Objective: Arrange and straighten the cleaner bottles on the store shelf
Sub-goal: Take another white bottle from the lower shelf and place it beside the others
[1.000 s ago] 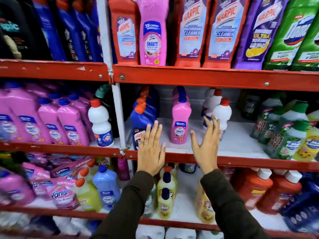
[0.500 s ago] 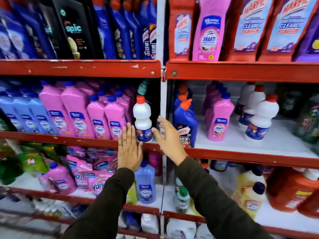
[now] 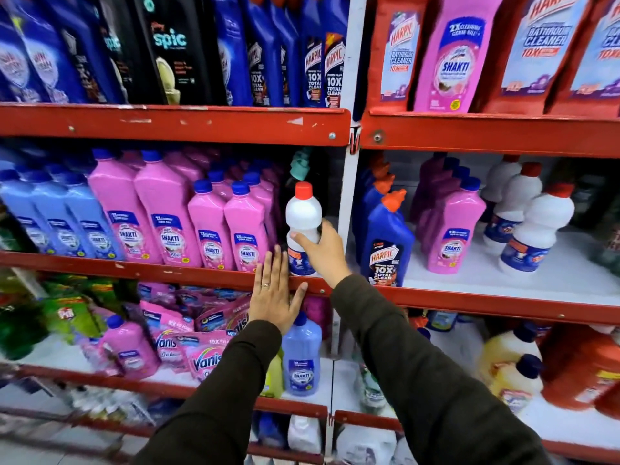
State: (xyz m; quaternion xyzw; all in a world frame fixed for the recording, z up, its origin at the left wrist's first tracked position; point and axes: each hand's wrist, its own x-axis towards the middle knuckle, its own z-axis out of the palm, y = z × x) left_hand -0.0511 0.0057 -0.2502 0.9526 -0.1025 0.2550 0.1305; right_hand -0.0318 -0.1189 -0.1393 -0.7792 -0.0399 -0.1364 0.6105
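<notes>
Nearest, at 6 o'clock, two dark sleeves [image 3: 235, 391] reach up to the shelf. The left hand [image 3: 271, 293] lies flat and open, fingers together, against the red shelf lip [image 3: 167, 271], holding nothing. Just beyond it at 1 o'clock, the right hand [image 3: 322, 250] is wrapped around the middle of the white bottle [image 3: 303, 219], thumb across the front, fingers behind. That bottle stands upright at the right end of the left bay, just beside the white post [image 3: 347, 209]. At its 9 o'clock stand the pink bottles [image 3: 246, 229]; at its 3 o'clock, past the post, a blue bottle [image 3: 385, 243], and farther right three more white bottles [image 3: 533, 229].

The bottle looks like smooth, stiff plastic, probably full and fairly heavy low down. A grip at the waist, above the glossy label, seems surest; the narrow red cap [image 3: 303, 189] gives less control, and the slick sides could slip.
</notes>
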